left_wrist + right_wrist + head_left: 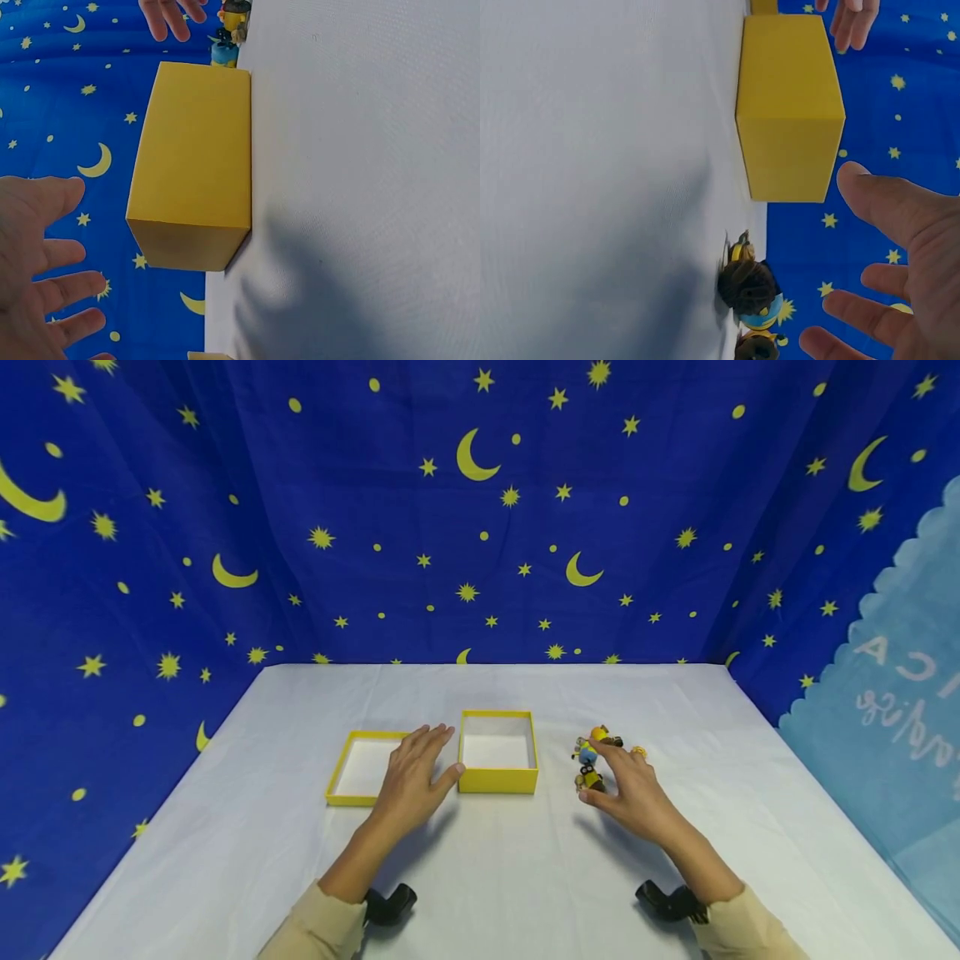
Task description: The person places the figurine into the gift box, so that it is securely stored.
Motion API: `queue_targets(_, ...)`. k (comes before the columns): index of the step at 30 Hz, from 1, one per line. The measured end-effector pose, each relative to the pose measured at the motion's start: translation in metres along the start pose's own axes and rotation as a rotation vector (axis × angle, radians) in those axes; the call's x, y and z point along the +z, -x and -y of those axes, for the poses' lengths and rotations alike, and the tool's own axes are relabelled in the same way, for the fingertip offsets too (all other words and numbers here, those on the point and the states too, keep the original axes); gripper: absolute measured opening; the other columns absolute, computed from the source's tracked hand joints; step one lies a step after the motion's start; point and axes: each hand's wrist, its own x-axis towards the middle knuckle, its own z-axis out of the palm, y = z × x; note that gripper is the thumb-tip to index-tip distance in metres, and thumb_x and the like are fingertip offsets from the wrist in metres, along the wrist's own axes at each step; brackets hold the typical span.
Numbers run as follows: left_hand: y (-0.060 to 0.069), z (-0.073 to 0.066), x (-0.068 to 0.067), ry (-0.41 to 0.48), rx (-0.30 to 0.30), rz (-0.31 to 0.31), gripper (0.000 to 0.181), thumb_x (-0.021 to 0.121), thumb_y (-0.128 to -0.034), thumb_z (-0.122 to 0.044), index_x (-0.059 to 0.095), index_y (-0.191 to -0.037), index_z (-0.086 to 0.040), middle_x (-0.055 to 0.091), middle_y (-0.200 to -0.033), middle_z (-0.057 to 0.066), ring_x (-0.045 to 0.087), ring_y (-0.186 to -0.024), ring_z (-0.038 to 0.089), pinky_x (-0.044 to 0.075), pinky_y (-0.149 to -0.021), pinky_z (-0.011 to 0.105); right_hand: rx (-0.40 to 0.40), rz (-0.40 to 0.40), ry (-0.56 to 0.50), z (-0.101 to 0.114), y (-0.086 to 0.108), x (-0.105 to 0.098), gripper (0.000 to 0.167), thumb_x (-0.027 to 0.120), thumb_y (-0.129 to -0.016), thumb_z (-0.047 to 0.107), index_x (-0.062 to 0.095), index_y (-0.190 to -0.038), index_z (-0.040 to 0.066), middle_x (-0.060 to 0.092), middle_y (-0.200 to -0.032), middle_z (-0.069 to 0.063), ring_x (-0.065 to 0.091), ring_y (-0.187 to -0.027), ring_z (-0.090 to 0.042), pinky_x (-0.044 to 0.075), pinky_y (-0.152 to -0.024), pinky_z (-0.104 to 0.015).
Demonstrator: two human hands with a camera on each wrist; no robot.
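An open-topped yellow box (498, 781) with a white inside stands in the middle of the table. To its left lies a shallow yellow lid (352, 800), inside facing up and partly covered by my left hand (414, 777). That hand hovers with fingers extended, its thumb close to the box's left side. My right hand (636, 793) is held over a cluster of small yellow toy figures, fingers apart and gripping nothing. Among them are a blue-and-yellow figure (587, 753) and a dark-and-yellow figure (590, 777). In the right wrist view, a brown-topped figure (748, 286) sits below the box.
A white cloth (495, 877) covers the table. Blue fabric (390, 485) with yellow stars and moons rises behind it and on both sides. A light blue panel with lettering (907, 693) hangs at the right. Black wrist-camera mounts (392, 906) sit by both sleeves.
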Motion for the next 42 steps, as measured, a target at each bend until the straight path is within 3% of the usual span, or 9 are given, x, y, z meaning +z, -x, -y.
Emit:
queue_targets(11, -0.005, 0.003, 0.002, 0.049, 0.014, 0.024, 0.051, 0.062, -0.0902, -0.031, 0.052, -0.135, -0.010, 0.050, -0.142, 0.010, 0.038, -0.135, 0.031, 0.032, -0.107, 0.054, -0.030, 0.057, -0.104, -0.017, -0.005, 0.002, 0.072, 0.073, -0.082, 0.027, 0.039, -0.142, 0.006, 0.045, -0.143, -0.019, 0.035, -0.132, -0.045, 0.024, -0.106, -0.064)
queue_targets(26, -0.014, 0.017, 0.012, 0.206, 0.031, -0.015, 0.046, 0.069, -0.0847, -0.020, 0.059, -0.127, -0.007, 0.058, -0.133, 0.010, 0.044, -0.127, 0.033, 0.035, -0.104, 0.054, -0.062, 0.117, -0.164, -0.029, -0.012, 0.004, 0.064, 0.075, -0.080, 0.021, 0.048, -0.136, 0.005, 0.049, -0.138, -0.019, 0.039, -0.129, -0.042, 0.030, -0.104, -0.064)
queue_targets(34, -0.018, 0.020, 0.014, 0.266, 0.010, 0.026, 0.043, 0.068, -0.0861, -0.019, 0.060, -0.127, -0.008, 0.056, -0.135, 0.009, 0.041, -0.129, 0.032, 0.035, -0.105, 0.055, -0.035, 0.178, -0.155, -0.031, -0.014, 0.003, 0.062, 0.073, -0.081, 0.025, 0.049, -0.137, 0.013, 0.045, -0.140, -0.018, 0.039, -0.127, -0.040, 0.035, -0.101, -0.064)
queue_targets(42, -0.020, 0.022, 0.016, 0.313, -0.034, 0.089, 0.044, 0.065, -0.0886, -0.023, 0.057, -0.130, -0.012, 0.053, -0.139, 0.006, 0.038, -0.132, 0.030, 0.034, -0.107, 0.055, -0.075, 0.189, -0.154, -0.036, -0.014, 0.003, 0.061, 0.073, -0.082, 0.024, 0.050, -0.137, 0.012, 0.046, -0.137, -0.017, 0.039, -0.126, -0.039, 0.035, -0.100, -0.064)
